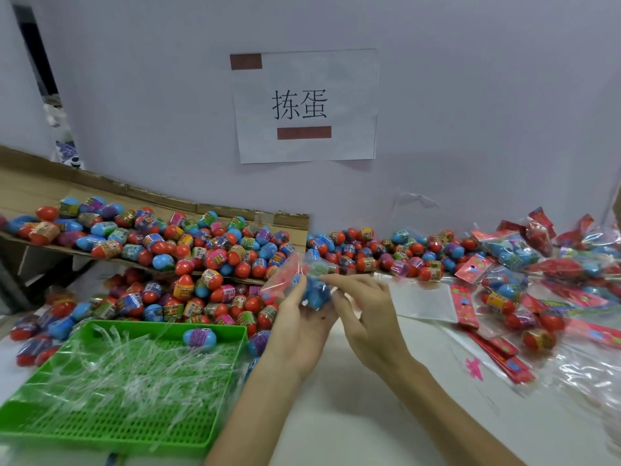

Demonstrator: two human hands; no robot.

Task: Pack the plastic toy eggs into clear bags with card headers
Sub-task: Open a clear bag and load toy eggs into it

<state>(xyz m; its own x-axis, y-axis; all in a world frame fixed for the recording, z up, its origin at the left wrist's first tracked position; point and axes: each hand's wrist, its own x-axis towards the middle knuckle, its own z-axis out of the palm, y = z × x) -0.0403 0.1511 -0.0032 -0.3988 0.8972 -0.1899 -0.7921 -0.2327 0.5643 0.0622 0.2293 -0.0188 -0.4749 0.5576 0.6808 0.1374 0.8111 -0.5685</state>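
at the left of the counter [336, 418] a green tray [100, 428] strewn with clear plastic strips is seen, one blue egg [200, 338] lying in it, with loose eggs [188, 250] heaped behind on a cardboard flap [33, 193]. in the middle a clear bag [314, 290] of blue eggs is gripped by the left hand [299, 331], while forefinger and thumb of the right hand [369, 321] are laid against it; whether they pinch cannot be told. to the right an empty bag [423, 301] lies flat, and packed bags [510, 250] are piled beyond.

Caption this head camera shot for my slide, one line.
Left hand grips a clear bag of blue eggs, right hand touching it, before heaps of toy eggs and a green tray.
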